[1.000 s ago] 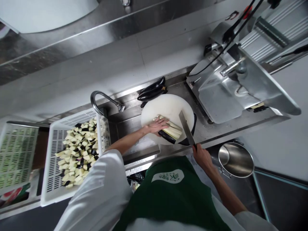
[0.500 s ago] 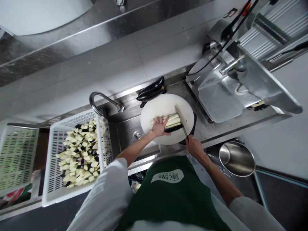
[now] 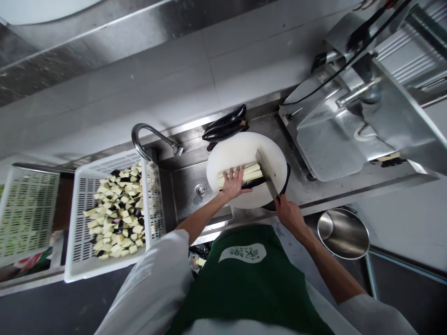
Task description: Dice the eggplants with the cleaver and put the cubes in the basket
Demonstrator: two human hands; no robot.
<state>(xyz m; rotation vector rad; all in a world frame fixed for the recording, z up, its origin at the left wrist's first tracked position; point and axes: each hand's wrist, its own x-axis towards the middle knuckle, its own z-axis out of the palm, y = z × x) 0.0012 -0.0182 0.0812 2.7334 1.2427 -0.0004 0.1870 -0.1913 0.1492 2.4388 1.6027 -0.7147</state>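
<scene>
Long strips of cut eggplant [image 3: 253,171], pale with dark skin on the near side, lie on a round white cutting board [image 3: 223,156]. My left hand [image 3: 234,186] presses on the strips with its fingers spread. My right hand [image 3: 289,213] is wrapped round the handle of a cleaver [image 3: 268,174], whose wide blade stands at the right ends of the strips. Whether the edge touches them I cannot tell. Several whole dark eggplants [image 3: 225,128] are stacked behind the board.
A white plastic basket [image 3: 78,223] of eggplant chunks [image 3: 117,214] stands at the left, by a curved faucet [image 3: 153,128] and a sink drain [image 3: 200,190]. To the right are a metal slicing machine [image 3: 324,149] and, lower down, a steel pot [image 3: 344,235].
The cleaver has tilted, so more of its blade face shows. My left hand stays on the strips with fingers spread. The camera view has shifted slightly.
</scene>
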